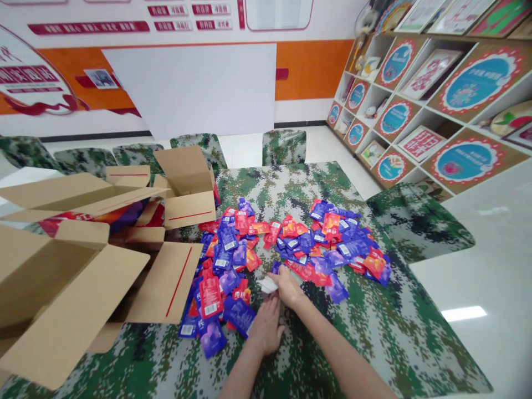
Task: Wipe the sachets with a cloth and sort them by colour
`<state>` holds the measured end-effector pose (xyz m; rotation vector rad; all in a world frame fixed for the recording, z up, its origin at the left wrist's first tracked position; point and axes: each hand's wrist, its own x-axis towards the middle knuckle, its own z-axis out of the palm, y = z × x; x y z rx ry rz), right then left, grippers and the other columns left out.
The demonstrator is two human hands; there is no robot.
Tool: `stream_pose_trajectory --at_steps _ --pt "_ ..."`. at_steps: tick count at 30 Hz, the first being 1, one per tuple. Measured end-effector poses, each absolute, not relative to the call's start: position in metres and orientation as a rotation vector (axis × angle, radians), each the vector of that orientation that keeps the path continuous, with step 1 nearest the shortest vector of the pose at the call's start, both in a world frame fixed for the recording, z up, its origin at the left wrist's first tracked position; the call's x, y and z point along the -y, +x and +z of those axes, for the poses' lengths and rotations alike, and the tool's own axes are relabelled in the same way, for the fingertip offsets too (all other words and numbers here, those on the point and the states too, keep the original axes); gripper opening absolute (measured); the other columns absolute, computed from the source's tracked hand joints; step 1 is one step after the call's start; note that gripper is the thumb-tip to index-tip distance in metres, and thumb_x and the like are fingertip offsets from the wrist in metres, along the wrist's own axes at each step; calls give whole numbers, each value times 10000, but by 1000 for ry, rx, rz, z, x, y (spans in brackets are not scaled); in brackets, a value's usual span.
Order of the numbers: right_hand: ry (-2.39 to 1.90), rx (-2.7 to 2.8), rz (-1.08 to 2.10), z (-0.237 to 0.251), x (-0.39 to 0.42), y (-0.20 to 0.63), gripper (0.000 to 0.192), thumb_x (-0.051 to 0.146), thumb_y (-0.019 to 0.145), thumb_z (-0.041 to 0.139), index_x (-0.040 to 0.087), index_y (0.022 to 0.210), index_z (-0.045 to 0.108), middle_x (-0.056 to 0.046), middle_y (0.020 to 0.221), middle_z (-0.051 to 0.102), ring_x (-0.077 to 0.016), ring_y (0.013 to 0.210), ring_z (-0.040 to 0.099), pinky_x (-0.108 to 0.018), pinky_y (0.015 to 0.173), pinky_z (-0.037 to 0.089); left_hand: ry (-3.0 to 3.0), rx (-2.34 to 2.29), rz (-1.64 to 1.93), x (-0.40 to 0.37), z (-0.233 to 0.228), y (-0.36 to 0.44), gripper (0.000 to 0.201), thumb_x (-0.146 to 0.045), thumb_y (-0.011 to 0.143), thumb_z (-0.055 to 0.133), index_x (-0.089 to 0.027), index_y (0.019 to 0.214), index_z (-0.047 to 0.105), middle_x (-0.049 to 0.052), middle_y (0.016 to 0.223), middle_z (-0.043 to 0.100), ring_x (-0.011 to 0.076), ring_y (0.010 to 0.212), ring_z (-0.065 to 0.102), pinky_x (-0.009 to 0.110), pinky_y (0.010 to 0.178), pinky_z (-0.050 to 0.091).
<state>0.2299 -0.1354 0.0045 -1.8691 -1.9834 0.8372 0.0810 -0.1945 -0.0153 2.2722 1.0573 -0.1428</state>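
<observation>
My right hand (pixel 287 287) is closed at the thumb and fingers on a white, crumpled-looking piece (pixel 268 284) just above the table; I cannot make out whether it is paper or a folded bag. Just below it, my left hand (pixel 266 326) lies low over the camouflage tablecloth, its fingers stretched towards the white piece. Blue and red pouches surround both hands: a blue pouch (pixel 240 315) is beside the left fingers, and a red pouch (pixel 210 296) lies further left. Another heap of pouches (pixel 344 238) spreads to the right.
Open cardboard boxes (pixel 166 282) crowd the left side of the table, one with red and purple packaging (pixel 128 215) inside. Camouflage-covered chairs (pixel 419 221) stand around the table. A shelf unit (pixel 415 105) is at the right wall, and a white board (pixel 199 88) leans at the back.
</observation>
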Motion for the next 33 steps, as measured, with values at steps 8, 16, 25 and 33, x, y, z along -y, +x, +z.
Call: stream_pose_trajectory --at_steps 8,16,25,33 --pt "-1865 2043 607 -1 79 241 355 94 791 444 206 1088 604 -77 941 457 -198 880 388 -282 757 312 2312 -1022 -182 188 -5 83 839 -430 799 436 -102 1434 -4 43 1496 -118 243 1361 -111 389 1122 28" --pt "-1806 1972 672 13 97 238 268 160 826 437 177 1051 583 -67 937 478 -188 876 395 -276 757 309 2289 -1047 -164 190 -7 83 831 -417 778 458 -110 1435 51 57 1510 -23 234 1369 -72 378 1125 32" --pt "-1956 1584 1081 -1 137 217 255 384 880 394 184 933 544 -26 853 516 -161 782 471 -253 695 338 2217 -1035 -155 188 -12 80 760 -417 771 469 -150 1422 181 75 1491 162 272 1369 72 420 1120 90" --pt "-1833 2051 768 4 81 239 245 147 753 503 167 955 638 -66 940 467 -195 897 379 -276 772 315 2299 -1003 -121 185 -7 81 846 -414 776 472 -113 1435 35 49 1505 -67 233 1366 -88 379 1125 51"
